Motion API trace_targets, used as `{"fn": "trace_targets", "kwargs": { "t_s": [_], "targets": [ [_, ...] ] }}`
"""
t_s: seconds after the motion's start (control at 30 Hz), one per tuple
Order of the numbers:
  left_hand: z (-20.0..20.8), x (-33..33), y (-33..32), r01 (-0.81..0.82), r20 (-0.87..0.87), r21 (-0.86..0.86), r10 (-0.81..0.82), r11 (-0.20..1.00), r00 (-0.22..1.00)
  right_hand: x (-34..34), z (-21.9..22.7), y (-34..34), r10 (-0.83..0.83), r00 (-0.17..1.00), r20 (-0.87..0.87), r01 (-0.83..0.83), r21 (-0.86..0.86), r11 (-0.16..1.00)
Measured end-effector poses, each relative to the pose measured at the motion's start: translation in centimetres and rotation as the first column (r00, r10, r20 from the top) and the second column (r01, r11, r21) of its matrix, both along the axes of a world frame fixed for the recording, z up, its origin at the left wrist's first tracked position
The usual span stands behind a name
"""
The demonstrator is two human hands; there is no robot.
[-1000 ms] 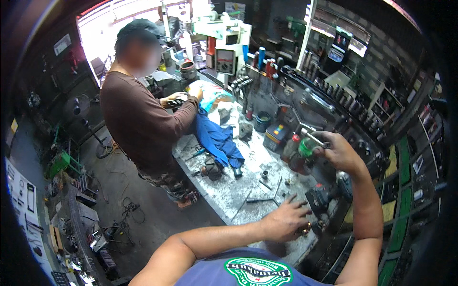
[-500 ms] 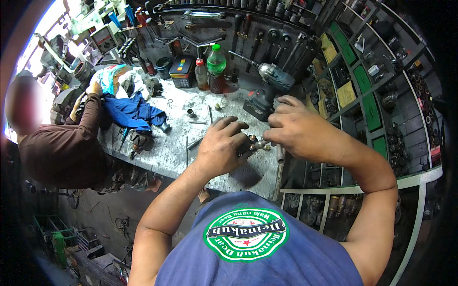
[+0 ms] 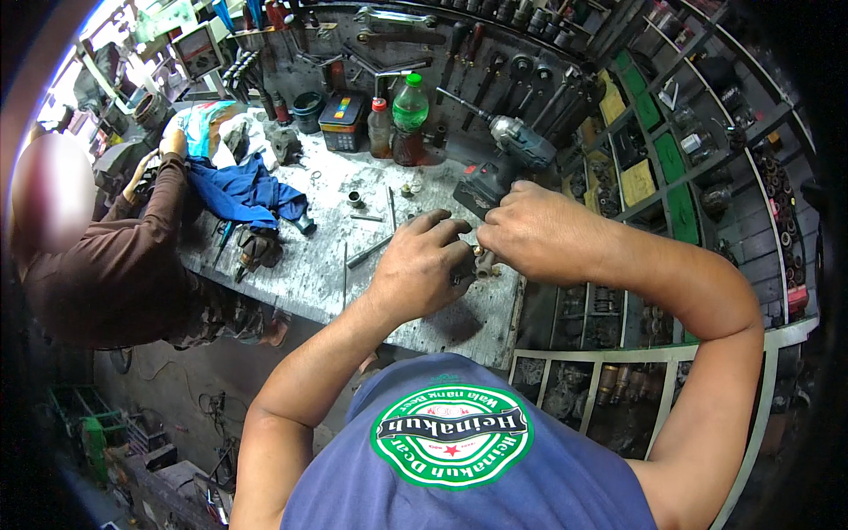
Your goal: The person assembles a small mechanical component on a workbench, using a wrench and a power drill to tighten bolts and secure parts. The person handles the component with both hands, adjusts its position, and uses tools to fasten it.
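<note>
My left hand is curled above the right end of the workbench, its fingers around a small dark metal part that they mostly hide. Against it, the fingers of my right hand are closed and pressed together. What they grip is hidden. Between the two hands shows a small greyish metal piece with a coppery spot. Just beyond my right hand lies a cordless impact wrench with a long thin bit and a black battery.
A co-worker in a brown top handles things at the bench's left end, by a blue cloth. A green-capped bottle, a red-capped bottle and a black box stand behind. Metal rods lie nearby. Shelving borders the right.
My right hand has turned and its fingers have closed lower over the metal piece. The grey rod that hung below it no longer shows. My left hand has barely moved.
</note>
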State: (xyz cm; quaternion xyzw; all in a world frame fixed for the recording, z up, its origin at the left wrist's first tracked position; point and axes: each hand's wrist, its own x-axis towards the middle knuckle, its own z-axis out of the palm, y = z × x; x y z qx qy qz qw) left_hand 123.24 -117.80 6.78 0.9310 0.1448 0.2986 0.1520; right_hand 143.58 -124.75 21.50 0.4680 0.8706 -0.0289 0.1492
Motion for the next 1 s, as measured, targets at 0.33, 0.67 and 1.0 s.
{"fn": "trace_targets", "kwargs": {
  "t_s": [0.33,0.67,1.0],
  "targets": [
    [0.2,0.1,0.1,0.024,0.066,0.002,-0.024,1.000,0.998,1.8,0.4,0.0,-0.576,0.787,-0.221,0.396,-0.536,0.746],
    [0.9,0.4,-0.4,-0.005,0.053,-0.028,0.006,1.000,0.999,9.2,-3.9,-3.6,-0.787,-0.531,-0.314,-0.343,-0.769,0.539],
    [0.9,0.5,-0.4,-0.010,0.036,-0.065,0.012,0.998,0.999,8.7,-6.8,-4.8,-0.764,-0.559,-0.323,-0.419,-0.685,0.596]
  ]
}}
